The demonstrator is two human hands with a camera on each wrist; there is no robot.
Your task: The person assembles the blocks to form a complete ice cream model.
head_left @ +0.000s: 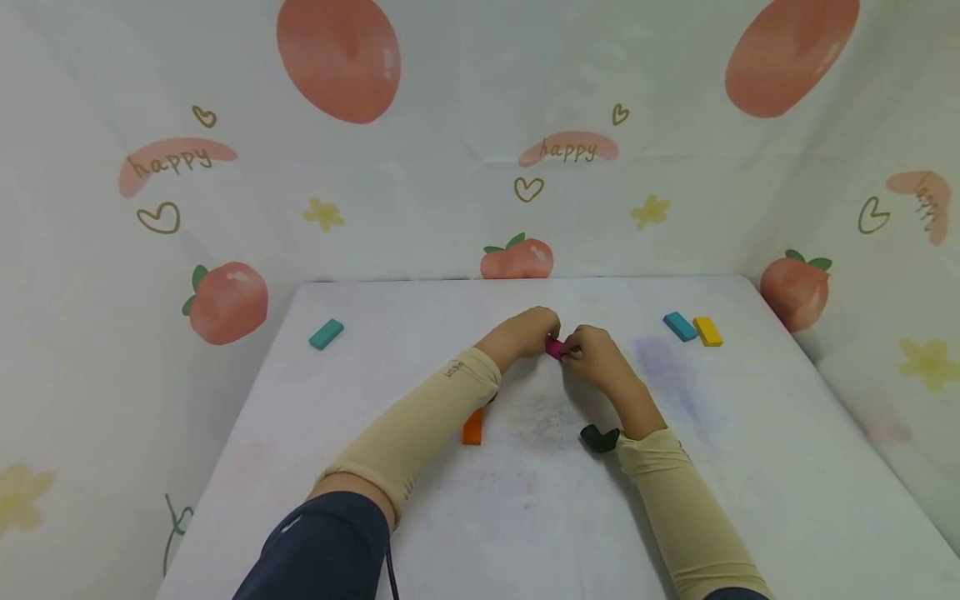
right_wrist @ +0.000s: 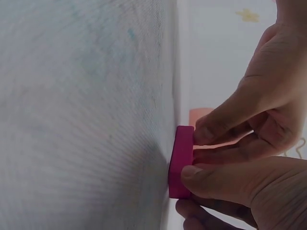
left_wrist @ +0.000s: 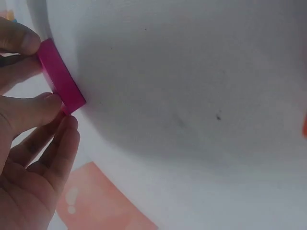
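Note:
Both hands meet over a magenta block (head_left: 553, 348) at the far middle of the table. My left hand (head_left: 529, 332) pinches one end between thumb and fingers, and my right hand (head_left: 600, 360) pinches the other. In the left wrist view, the left thumb lies along the face of the block (left_wrist: 64, 79), fingers behind it. The right wrist view shows the right thumb pressed on the lower end of the block (right_wrist: 181, 160), its long side close to the tabletop. An orange block (head_left: 472, 427) lies below the left forearm, partly hidden by the sleeve.
A teal block (head_left: 326, 334) lies at the back left of the white table (head_left: 540, 533). At the back right, a blue block (head_left: 680, 327) sits beside a yellow block (head_left: 708, 332). A cloth printed with peaches (head_left: 420, 200) hangs behind. A black device (head_left: 598, 439) sits at the right wrist.

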